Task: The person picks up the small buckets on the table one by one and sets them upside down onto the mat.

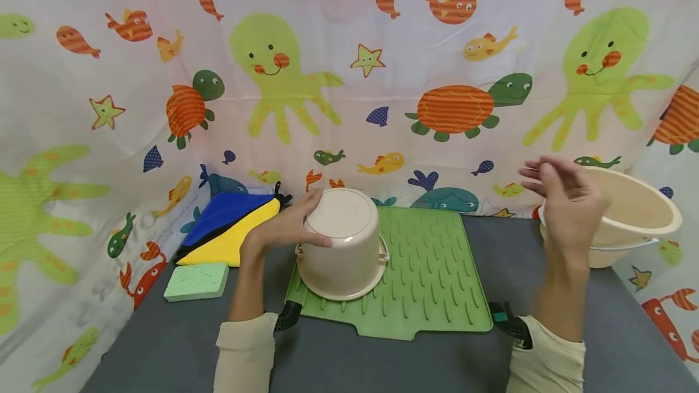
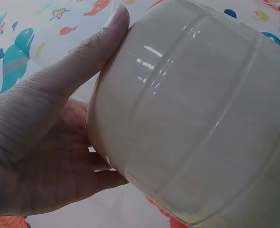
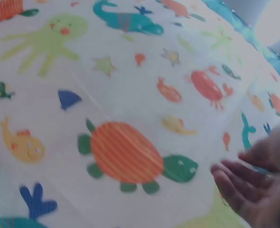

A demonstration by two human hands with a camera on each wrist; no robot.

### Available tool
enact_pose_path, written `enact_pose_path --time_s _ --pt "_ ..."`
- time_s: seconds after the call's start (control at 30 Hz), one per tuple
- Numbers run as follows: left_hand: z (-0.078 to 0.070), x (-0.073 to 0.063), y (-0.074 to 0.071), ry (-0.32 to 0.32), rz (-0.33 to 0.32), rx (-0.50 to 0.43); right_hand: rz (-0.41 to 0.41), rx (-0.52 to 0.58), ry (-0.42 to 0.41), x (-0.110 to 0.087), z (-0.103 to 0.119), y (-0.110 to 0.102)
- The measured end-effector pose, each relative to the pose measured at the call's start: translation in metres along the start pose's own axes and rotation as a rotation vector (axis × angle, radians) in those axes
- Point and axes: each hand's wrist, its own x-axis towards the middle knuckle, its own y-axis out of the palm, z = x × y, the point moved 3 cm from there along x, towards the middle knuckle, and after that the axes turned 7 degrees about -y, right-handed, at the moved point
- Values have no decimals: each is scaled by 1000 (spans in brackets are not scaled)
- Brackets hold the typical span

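Observation:
A small beige bucket [image 1: 343, 265] stands upside down on a green ridged drying mat [image 1: 431, 272], its wire handle low around the rim. My left hand [image 1: 286, 226] grips it near its upturned base, thumb on the near side. The left wrist view shows the thumb and fingers spread around the glossy wall of the bucket [image 2: 201, 109]. Over on the right, my right hand [image 1: 573, 199] is raised in the air with loosely bent fingers and holds nothing. It overlaps a larger beige bucket [image 1: 628, 232], which stands upright behind it. In the right wrist view, the hand [image 3: 258, 185] is empty.
Left of the mat lie a folded blue and yellow cloth [image 1: 229, 229] and a pale green sponge [image 1: 196, 282] on the dark grey table [image 1: 382, 366]. A curtain [image 1: 349, 156] printed with sea animals hangs behind and along both sides.

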Motion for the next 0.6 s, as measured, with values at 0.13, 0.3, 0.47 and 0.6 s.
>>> enact_pose_path --time_s 0.13,0.3,0.47,0.6 --pt "0 -1 0 -15 10 -8 -330 49 117 12 1 -45" --pt "3 -3 2 -28 24 -12 -640 44 328 10 -9 -82" --pt "8 -2 5 -43 35 -9 -784 -19 533 1 -19 -99" --pt "8 -1 6 -29 28 1 -856 -37 642 -2 -24 -111"
